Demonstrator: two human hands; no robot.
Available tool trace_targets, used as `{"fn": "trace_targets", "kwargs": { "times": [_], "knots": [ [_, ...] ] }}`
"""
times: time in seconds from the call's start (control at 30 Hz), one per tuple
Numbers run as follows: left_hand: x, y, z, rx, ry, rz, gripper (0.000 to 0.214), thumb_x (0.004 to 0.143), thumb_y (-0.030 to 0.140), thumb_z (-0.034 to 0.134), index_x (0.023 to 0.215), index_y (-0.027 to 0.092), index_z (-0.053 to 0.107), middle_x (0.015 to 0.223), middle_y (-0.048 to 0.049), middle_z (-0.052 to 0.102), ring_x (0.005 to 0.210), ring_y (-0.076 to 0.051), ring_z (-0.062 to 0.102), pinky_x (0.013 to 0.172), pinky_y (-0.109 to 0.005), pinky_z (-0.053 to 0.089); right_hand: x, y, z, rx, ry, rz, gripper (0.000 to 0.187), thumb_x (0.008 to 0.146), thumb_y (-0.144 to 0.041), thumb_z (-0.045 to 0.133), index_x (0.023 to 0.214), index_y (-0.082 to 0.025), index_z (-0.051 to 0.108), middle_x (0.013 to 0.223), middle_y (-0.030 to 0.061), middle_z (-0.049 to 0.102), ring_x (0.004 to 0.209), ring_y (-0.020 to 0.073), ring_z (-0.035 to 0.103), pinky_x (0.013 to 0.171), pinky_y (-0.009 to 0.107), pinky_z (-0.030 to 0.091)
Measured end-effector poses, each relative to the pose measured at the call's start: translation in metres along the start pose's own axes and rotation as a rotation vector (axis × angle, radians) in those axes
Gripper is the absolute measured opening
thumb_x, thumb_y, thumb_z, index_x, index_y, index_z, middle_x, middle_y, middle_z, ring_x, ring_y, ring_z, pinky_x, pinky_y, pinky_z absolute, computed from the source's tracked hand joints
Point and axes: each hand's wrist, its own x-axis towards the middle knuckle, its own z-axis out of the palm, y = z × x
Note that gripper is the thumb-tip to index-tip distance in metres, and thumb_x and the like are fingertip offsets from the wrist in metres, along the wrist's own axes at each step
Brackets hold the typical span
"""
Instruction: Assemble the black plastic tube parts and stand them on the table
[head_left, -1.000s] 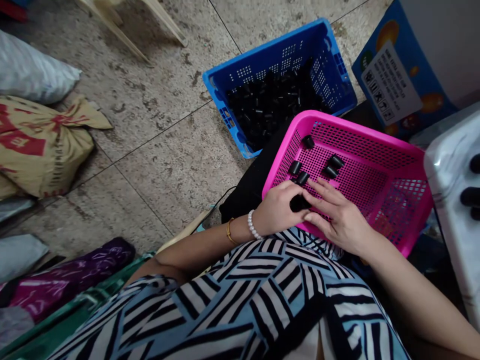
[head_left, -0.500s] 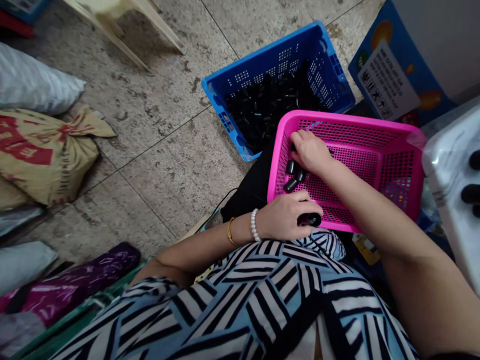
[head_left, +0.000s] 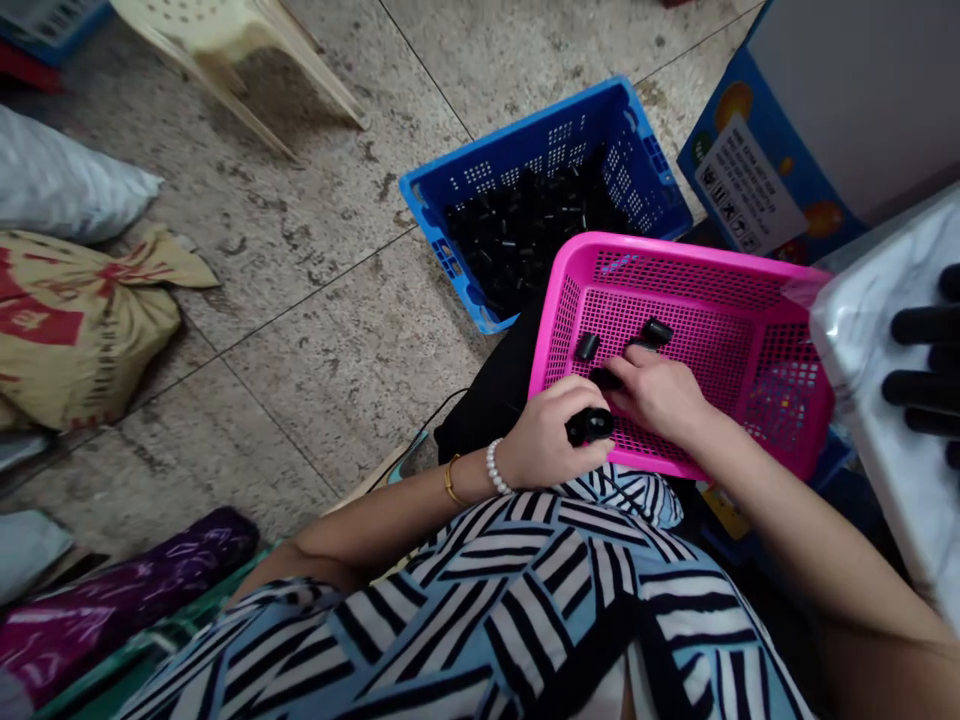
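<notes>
A pink mesh basket [head_left: 750, 255] rests on my lap with a few short black cylinders [head_left: 658, 331] lying loose in it. My left hand [head_left: 551, 430] is closed around black cylinders [head_left: 597, 424] at the basket's near left corner, their round ends facing up. Inside the basket, my right hand [head_left: 660, 392] pinches another black cylinder [head_left: 604, 378] between thumb and fingers, a short way from the left hand. Whether the cylinders are caps or tubes, I cannot tell.
Beyond the basket, a blue crate [head_left: 517, 125] holds many similar black pieces. A marbled surface [head_left: 862, 320] with longer black rods stands at the right, near a printed carton [head_left: 750, 180]. Sacks [head_left: 97, 320] lie at the left, and a cream plastic stool [head_left: 247, 60] is behind them.
My right hand has moved from the basket's far left side back toward my left hand, now with a black cylinder in its fingers. The left hand has shifted slightly left.
</notes>
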Motion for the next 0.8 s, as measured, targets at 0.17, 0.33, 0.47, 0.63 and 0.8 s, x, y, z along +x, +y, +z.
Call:
{"fn": "trace_targets", "kwargs": {
  "times": [0.17,0.33,0.47,0.63,0.8],
  "knots": [
    [0.001,0.005,0.002,-0.088,-0.026,0.000,0.025,0.077,0.018,0.075,0.102,0.017,0.072,0.139,-0.0137,0.056,0.132,-0.026,0.057,0.116,-0.043,0.046,-0.053,-0.006,0.003,0.781,0.299,0.266,0.037,0.096,-0.046,0.062,0.126,-0.024,0.066,0.105,0.0047,0.074,0.092,0.0204,0.070,0.086,0.036,0.057],
    [0.012,0.008,0.013,-0.278,-0.074,-0.178,0.023,0.078,0.020,0.075,0.101,0.018,0.075,0.133,-0.0112,0.061,0.128,-0.025,0.060,0.112,-0.040,0.049,-0.065,-0.023,0.013,1.017,0.462,0.405,0.044,0.098,-0.043,0.058,0.140,-0.027,0.058,0.115,0.0050,0.072,0.092,0.0186,0.070,0.087,0.037,0.058],
    [0.016,0.008,0.017,-0.410,-0.158,-0.193,0.024,0.079,0.024,0.075,0.102,0.016,0.075,0.114,-0.0085,0.066,0.108,-0.021,0.066,0.098,-0.033,0.055,-0.068,-0.020,0.012,0.840,0.356,0.203,0.049,0.103,-0.034,0.050,0.152,-0.033,0.048,0.125,0.0045,0.068,0.113,0.0197,0.063,0.105,0.040,0.049],
    [0.011,0.005,0.016,-0.250,-0.175,-0.103,0.030,0.078,0.029,0.078,0.106,0.018,0.075,0.107,-0.0074,0.061,0.102,-0.020,0.063,0.094,-0.033,0.055,-0.086,-0.002,0.000,0.743,0.049,0.059,0.049,0.101,-0.026,0.048,0.150,-0.029,0.051,0.096,0.0042,0.060,0.094,0.0195,0.059,0.088,0.038,0.053],
    [0.009,0.000,0.014,-0.011,-0.200,0.181,0.026,0.080,0.026,0.074,0.105,0.019,0.075,0.118,-0.0115,0.057,0.113,-0.024,0.060,0.098,-0.036,0.055,-0.090,0.010,-0.009,0.968,-0.014,0.078,0.055,0.098,-0.026,0.054,0.152,-0.032,0.047,0.109,0.0038,0.061,0.104,0.0195,0.064,0.100,0.043,0.055]
  ]
}}
